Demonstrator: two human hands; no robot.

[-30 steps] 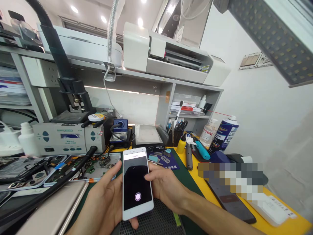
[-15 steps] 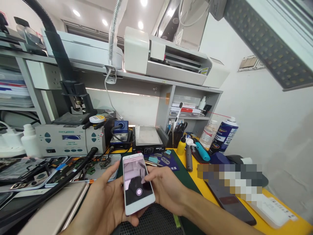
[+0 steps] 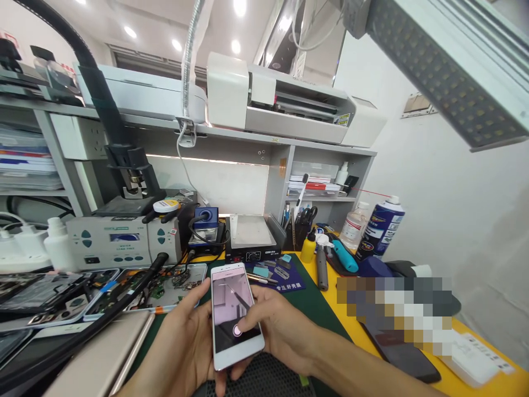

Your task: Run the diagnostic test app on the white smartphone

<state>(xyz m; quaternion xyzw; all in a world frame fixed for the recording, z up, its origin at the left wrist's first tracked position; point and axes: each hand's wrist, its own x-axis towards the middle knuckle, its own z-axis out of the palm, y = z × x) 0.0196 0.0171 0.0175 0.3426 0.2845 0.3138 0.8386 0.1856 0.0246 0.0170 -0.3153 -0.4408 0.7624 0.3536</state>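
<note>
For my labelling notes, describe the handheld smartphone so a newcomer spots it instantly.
Find the green mat below the grey shelving. Above it, the left hand and right hand hold a white-framed smartphone. Unlike the dark phone at right, its screen is lit.

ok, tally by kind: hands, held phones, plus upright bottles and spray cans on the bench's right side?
Hands: 2 (left hand, right hand)
Held phones: 1 (white phone)
Upright bottles: 2 (yellow bottle, clear bottle)
Spray cans: 1 (blue spray can)
Total: 6
</note>
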